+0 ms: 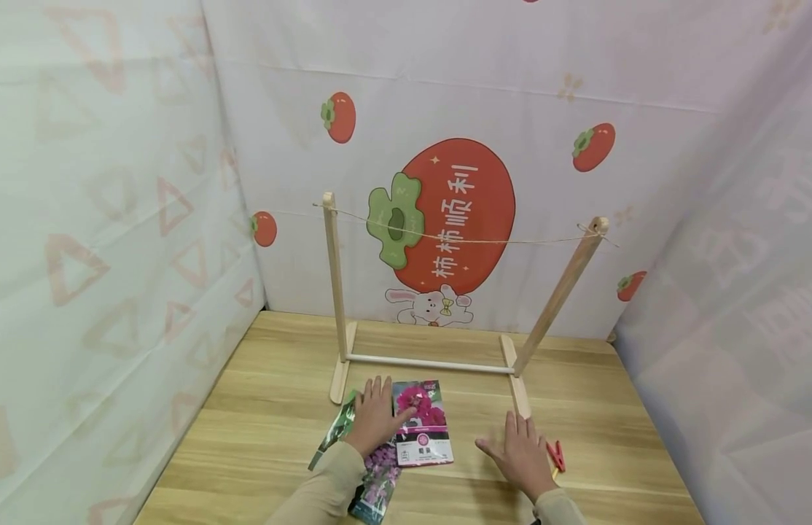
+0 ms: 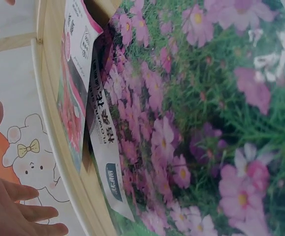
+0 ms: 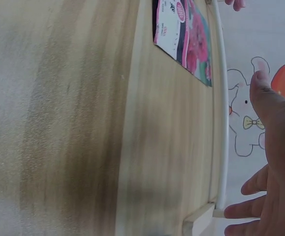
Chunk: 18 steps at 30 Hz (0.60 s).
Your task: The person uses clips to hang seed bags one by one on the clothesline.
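Observation:
My left hand (image 1: pixel 375 414) lies flat with straight fingers on overlapping seed packets. Its thumb touches the top packet (image 1: pixel 422 422), pink flowers with a white label. A second packet with purple flowers (image 1: pixel 380 481) lies under my wrist and fills the left wrist view (image 2: pixel 206 123). My right hand (image 1: pixel 520 453) rests flat and spread on the wooden table (image 1: pixel 248 430), holding nothing. Small red clips (image 1: pixel 557 455) lie just right of it. Behind the hands stands a wooden frame (image 1: pixel 337 292) with a string (image 1: pixel 458 239) stretched between its two posts.
Printed cloth walls close in the table on the left, back and right. The frame's right post (image 1: pixel 560 292) leans to the right. A white crossbar (image 1: pixel 428 362) joins the frame's feet. Bare tabletop lies to the left and far right.

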Tool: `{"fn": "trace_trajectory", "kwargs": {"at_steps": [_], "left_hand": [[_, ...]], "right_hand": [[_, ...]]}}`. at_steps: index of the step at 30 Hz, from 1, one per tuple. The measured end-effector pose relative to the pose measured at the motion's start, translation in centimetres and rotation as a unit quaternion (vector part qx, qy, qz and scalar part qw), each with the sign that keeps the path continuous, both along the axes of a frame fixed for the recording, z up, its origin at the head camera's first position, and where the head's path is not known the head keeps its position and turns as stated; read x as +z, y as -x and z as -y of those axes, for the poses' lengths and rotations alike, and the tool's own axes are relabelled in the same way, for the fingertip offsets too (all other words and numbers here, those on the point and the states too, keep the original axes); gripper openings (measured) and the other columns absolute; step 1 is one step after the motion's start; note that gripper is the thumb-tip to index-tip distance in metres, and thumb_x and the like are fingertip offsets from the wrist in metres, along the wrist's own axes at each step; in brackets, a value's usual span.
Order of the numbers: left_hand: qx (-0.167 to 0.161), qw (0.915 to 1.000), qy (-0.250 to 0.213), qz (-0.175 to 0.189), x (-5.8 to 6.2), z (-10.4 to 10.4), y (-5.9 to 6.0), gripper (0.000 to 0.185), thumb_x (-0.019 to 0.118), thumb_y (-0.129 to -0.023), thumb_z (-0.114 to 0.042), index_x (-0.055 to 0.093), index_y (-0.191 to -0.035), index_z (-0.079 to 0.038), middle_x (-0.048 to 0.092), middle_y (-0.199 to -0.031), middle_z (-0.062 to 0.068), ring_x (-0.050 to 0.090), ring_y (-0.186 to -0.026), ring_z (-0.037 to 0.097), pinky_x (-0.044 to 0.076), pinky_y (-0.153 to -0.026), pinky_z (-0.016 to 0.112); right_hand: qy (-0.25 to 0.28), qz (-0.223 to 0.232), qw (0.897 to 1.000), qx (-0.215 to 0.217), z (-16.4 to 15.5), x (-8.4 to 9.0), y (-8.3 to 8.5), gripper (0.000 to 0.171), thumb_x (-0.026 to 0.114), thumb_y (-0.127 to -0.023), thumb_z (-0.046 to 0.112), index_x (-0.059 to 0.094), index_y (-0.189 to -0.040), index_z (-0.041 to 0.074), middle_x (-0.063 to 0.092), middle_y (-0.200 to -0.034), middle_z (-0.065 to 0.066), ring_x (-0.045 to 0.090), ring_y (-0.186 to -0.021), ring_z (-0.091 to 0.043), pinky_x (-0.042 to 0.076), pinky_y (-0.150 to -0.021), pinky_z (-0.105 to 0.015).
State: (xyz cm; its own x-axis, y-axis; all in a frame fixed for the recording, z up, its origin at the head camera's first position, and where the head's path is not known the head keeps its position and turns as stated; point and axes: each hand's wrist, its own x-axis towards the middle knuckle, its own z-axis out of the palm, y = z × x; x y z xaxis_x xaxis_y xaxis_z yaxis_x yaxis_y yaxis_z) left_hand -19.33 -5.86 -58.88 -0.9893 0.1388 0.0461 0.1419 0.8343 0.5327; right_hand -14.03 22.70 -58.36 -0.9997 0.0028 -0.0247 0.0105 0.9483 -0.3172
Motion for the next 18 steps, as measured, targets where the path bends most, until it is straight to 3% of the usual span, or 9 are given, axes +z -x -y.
{"fn": "trace_trajectory", "kwargs": {"at_steps": [6,18], "left_hand": [[-0.001,0.9999,0.012,0.006,-1.2,-0.3,0.2,0.087,0.063,-0.088,-0.055,0.037,-0.146,0.004,0.035,-0.151,0.029,0.027,-0.142,0.049,0.020,-0.113,0.068],[0.010,0.9987,0.014,0.048,-2.7,-1.1,0.2,0.093,0.067,-0.085,-0.055,0.035,-0.146,0.006,0.032,-0.150,0.034,0.025,-0.141,0.053,0.023,-0.107,0.073]], "right_hand": [[-0.017,0.004,1.000,0.001,-0.4,-0.8,0.0,0.095,0.060,-0.086,0.062,0.040,-0.137,-0.015,0.046,-0.136,-0.036,0.039,-0.129,-0.055,0.036,-0.095,-0.071],[-0.017,0.002,1.000,-0.005,-1.0,-2.7,-0.2,0.088,0.063,-0.086,0.058,0.044,-0.133,-0.014,0.048,-0.128,-0.034,0.040,-0.126,-0.055,0.032,-0.098,-0.073]]}}
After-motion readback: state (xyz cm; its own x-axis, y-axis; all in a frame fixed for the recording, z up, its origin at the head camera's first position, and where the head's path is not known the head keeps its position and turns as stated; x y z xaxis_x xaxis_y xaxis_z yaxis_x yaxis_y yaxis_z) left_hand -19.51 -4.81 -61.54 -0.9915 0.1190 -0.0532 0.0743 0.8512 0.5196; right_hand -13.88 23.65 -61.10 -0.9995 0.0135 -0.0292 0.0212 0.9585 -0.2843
